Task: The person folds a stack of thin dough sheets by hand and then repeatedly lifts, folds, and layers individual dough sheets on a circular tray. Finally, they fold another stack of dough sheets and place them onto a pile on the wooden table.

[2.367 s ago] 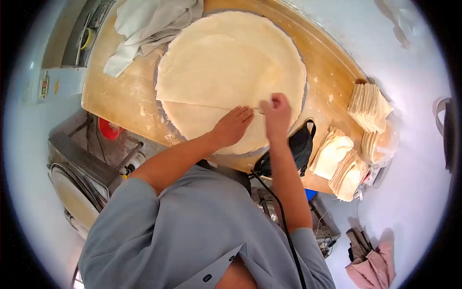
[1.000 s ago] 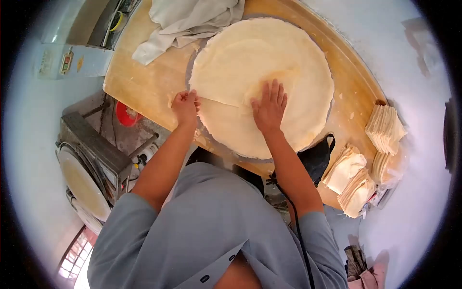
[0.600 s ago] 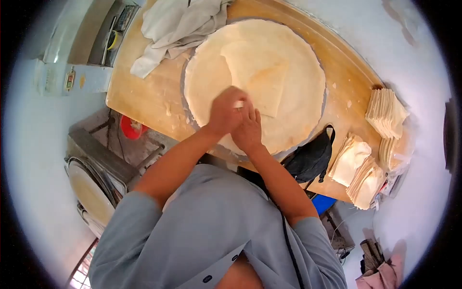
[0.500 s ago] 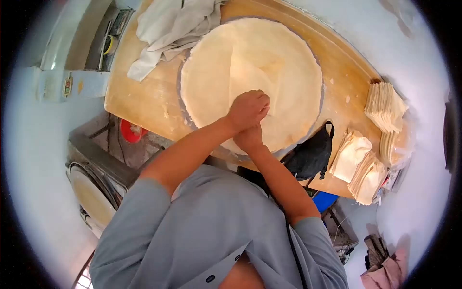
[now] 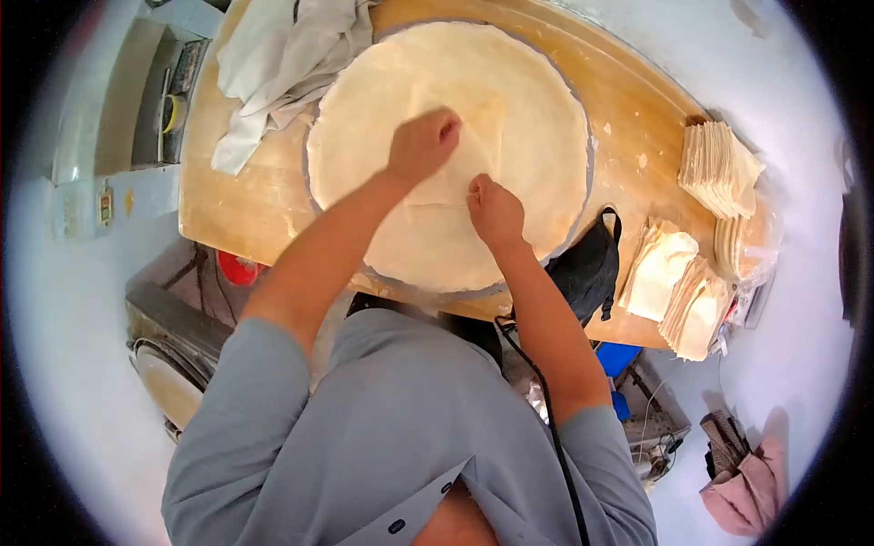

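A pile of large, round, thin pale sheets that look like dough (image 5: pixel 537 136) lies on the wooden table in front of me. My left hand (image 5: pixel 423 146) is closed over the middle of the round, fingers curled into a fist. Lower and to the right, my right hand (image 5: pixel 496 209) is also closed, thumb side up. Faint fold lines in the top sheet run between and around both fists, and the sheet seems pinched in them. The fingertips are hidden.
A grey cloth (image 5: pixel 273 82) lies crumpled at the table's back left. A black strapped item (image 5: pixel 587 273) sits by the front edge. Stacks of cut pale sheets (image 5: pixel 719 168) stand on the right, with more folded piles (image 5: pixel 660 264) nearer. Below the table's left side is a red container (image 5: pixel 238 267).
My hands were together near the round's centre, left over right. Now they are apart: the left has moved up and left, the right sits lower right. The view has shifted slightly.
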